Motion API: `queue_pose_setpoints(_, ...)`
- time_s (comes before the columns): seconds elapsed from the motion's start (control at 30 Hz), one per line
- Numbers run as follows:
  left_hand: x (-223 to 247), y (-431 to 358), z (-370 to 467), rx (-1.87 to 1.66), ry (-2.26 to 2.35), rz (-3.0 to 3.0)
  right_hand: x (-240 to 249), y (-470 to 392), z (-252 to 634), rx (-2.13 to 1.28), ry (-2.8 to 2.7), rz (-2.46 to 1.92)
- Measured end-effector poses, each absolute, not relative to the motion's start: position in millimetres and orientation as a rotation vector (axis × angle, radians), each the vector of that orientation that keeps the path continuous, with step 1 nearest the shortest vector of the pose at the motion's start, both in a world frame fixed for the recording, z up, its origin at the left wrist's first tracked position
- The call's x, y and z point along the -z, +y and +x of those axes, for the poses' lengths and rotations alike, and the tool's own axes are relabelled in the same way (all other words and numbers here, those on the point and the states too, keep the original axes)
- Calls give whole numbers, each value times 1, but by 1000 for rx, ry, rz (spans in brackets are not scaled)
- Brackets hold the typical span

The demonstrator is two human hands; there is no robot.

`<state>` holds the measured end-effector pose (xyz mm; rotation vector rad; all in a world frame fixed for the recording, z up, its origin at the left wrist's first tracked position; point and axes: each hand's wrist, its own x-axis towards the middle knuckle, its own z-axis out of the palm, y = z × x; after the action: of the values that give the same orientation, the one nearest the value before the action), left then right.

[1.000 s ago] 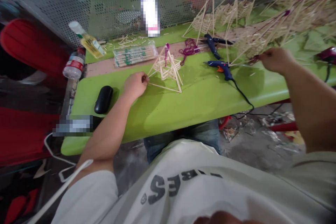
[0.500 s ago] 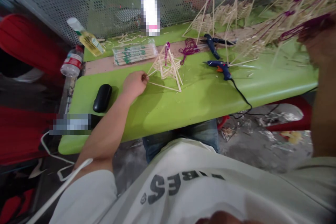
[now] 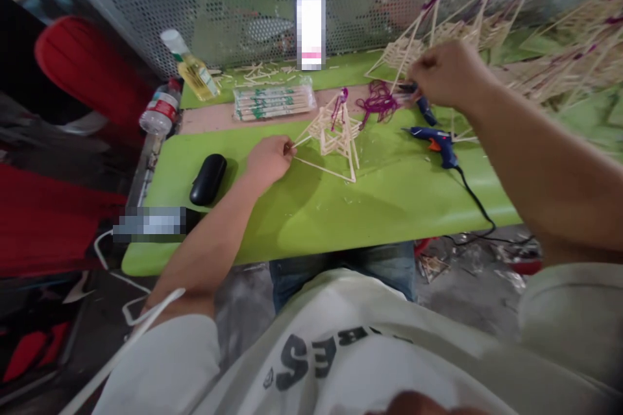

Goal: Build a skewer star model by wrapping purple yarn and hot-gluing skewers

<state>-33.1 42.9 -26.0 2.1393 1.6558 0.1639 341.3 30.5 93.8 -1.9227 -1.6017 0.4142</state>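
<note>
My left hand (image 3: 273, 157) pinches the near-left corner of a small stick frame (image 3: 335, 133), built of pale wooden sticks with purple cord at its peak. The frame stands on the green table. My right hand (image 3: 450, 74) is closed with curled fingers over a dark hand tool (image 3: 426, 110), covering part of it. Whether it grips the tool is not clear. Just left of that hand lies a heap of purple cord (image 3: 378, 102). A blue glue gun (image 3: 438, 142) with an orange trigger lies nearer me.
Several finished stick frames (image 3: 413, 39) stand at the back right. A pack of sticks (image 3: 275, 100), a bottle of yellow liquid (image 3: 197, 74), a clear bottle (image 3: 160, 110) and a black case (image 3: 208, 179) lie to the left. The glue gun's cord (image 3: 479, 201) runs over the front edge.
My right hand has come from the far right, where purple cord showed beside it, leftward to the dark tool. My left hand keeps its pinch on the frame. The view has shifted slightly.
</note>
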Motion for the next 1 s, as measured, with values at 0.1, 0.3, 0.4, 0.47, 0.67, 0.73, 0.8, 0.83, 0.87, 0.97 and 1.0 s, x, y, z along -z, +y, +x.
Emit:
queue_pose_setpoints(0.1,21,40,-32,-164,1637,2144,-119,18,299,-392,-1755,-1798)
queue_pose_setpoints(0.3,13,33,-31,-183,1601,2123,-117,22,244,-502,-2207,-1728)
queue_pose_setpoints(0.4,9,31,-30,-217,1621,2097,-106,56,259,-388,-2344,-1725)
queue_pose_setpoints(0.47,5,29,-30,-248,1652,2073,-112,79,278,-311,-2341,-1743)
queue_pose_setpoints(0.67,6,27,-32,-396,1649,2024,-175,121,311,-155,-2080,-2026)
queue_pose_setpoints(0.73,10,29,-32,-376,1647,2014,-186,133,312,-133,-1986,-2134)
queue_pose_setpoints(0.8,13,31,-31,-346,1661,2001,-187,148,313,-137,-1942,-2214)
queue_pose_setpoints(0.83,15,32,-31,-337,1664,1997,-184,157,315,-148,-1934,-2237)
queue_pose_setpoints(0.87,16,33,-31,-331,1663,1998,-179,166,317,-159,-1925,-2254)
queue_pose_setpoints(0.97,19,36,-32,-324,1653,2009,-159,195,330,-212,-1901,-2244)
queue_pose_setpoints(1.0,19,36,-32,-318,1652,2009,-151,204,334,-231,-1899,-2211)
